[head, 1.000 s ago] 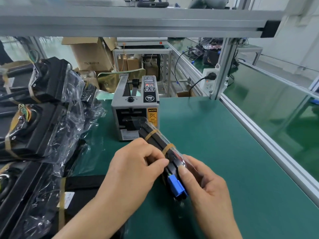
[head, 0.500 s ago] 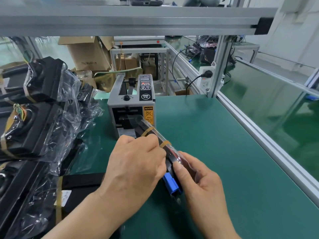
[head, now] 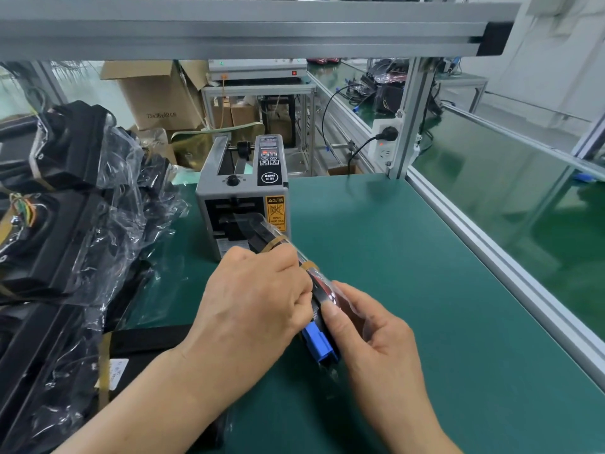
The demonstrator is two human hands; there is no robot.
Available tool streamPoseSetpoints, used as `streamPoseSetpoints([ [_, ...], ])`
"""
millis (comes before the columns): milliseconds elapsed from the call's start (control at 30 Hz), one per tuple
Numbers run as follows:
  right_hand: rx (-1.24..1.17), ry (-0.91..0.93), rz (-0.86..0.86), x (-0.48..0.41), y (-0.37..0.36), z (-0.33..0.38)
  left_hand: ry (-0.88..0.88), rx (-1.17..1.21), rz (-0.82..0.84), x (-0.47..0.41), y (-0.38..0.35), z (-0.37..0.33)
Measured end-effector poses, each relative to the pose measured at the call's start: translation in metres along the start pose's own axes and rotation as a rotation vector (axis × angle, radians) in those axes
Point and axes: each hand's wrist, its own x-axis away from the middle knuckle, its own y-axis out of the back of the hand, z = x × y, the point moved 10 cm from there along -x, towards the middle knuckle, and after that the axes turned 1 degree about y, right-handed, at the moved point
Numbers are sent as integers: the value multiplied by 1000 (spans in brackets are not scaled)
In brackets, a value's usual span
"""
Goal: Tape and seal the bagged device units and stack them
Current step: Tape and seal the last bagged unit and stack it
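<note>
A long black device unit [head: 319, 299] in a clear bag, with a blue connector at its near end and two brown tape bands round it, is held edge-up over the green mat. My left hand [head: 252, 299] grips it from the left, fingers curled over its top edge. On the other side, my right hand [head: 370, 332] holds the bag, its thumb pressed on the unit near the connector. The unit's far end points at the grey tape dispenser [head: 242, 191]. Bagged, taped black units [head: 65, 224] are stacked at the left.
More bagged units [head: 49, 371] lie at the near left. An aluminium frame post with a power strip [head: 386, 142] stands behind the green mat [head: 425, 290], and a beam runs overhead. Cardboard boxes [head: 154, 96] sit behind the bench. A rail edges the mat's right side.
The held unit has shifted slightly left and nearer the dispenser. My left fingers have slid along its top edge and my right thumb has moved up the unit.
</note>
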Motion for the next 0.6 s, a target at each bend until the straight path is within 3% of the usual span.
streamPoseSetpoints([
  [167,-12,3,0,-1,0,-2,69,107,45,2,-7,9],
  [367,-4,22,-3,0,-1,-1,407,479,46,20,-17,42],
  [600,12,15,2,2,-1,2,506,538,39,21,-19,48],
])
